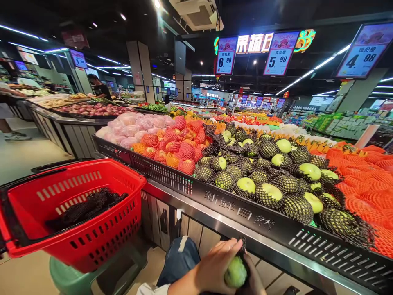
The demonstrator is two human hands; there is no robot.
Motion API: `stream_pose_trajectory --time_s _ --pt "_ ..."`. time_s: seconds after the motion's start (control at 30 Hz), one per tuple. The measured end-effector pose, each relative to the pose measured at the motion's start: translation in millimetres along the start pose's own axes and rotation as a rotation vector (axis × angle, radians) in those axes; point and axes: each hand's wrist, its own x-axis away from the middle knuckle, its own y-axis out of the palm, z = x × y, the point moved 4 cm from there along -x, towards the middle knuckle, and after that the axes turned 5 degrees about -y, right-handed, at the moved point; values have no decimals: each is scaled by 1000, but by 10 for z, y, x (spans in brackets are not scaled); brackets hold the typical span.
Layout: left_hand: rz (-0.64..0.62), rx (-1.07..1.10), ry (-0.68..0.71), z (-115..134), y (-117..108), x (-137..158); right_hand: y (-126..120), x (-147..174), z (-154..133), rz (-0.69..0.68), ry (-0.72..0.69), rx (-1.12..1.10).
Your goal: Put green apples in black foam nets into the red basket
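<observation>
Green apple, partly in black foam netting, held low in front of the worktop between both hands: left hand wraps its top, right hand cups it beneath. Above, netted green apples fill the worktop; price signs read "6.98", "5.98", "4.98". Red basket stands left of it.

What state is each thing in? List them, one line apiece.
left hand: wrapped around the green apple.
right hand: under the apple, gripping its black net sleeve.
green apple: held low before the stand, net partly off.
red basket: open, black net sleeves inside.
display apples: piled in the tray, most in black nets.
price signs: lit.
</observation>
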Motion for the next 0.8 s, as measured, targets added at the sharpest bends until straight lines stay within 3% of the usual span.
stream_pose_trajectory --time_s 0.1,0.27,0.37,0.47,0.5,0.57,0.67,0.7,0.73,0.8 --pt "56 -75 -23 2 -159 91 207 -100 -19 15 154 -98" --pt "227 -79 -27 -13 -472 269 647 -240 -213 -87 255 -95" --pt "510 47 -131 -117 -719 403 897 -374 -330 -201 274 -97" --pt "839 350 -198 -260 -996 595 1141 -531 -517 -435 330 81" --pt "909 485 -192 -310 -1082 664 1220 -612 -640 -512 284 220" --pt "952 778 -156 -415 -1237 797 1383 -869 -1026 -536 10 534" --pt "876 1225 -104 -586 -1421 997 1704 -1437 -1738 -424 -500 885" --pt "853 1369 -75 -641 -1472 1066 1805 -1683 -1931 -354 -601 992" --pt "831 1498 -30 -688 -1519 1132 1887 -1964 -2073 -269 -619 1120" --pt "779 1692 85 -754 -1603 1247 1996 -2557 -2222 -109 -525 1348"
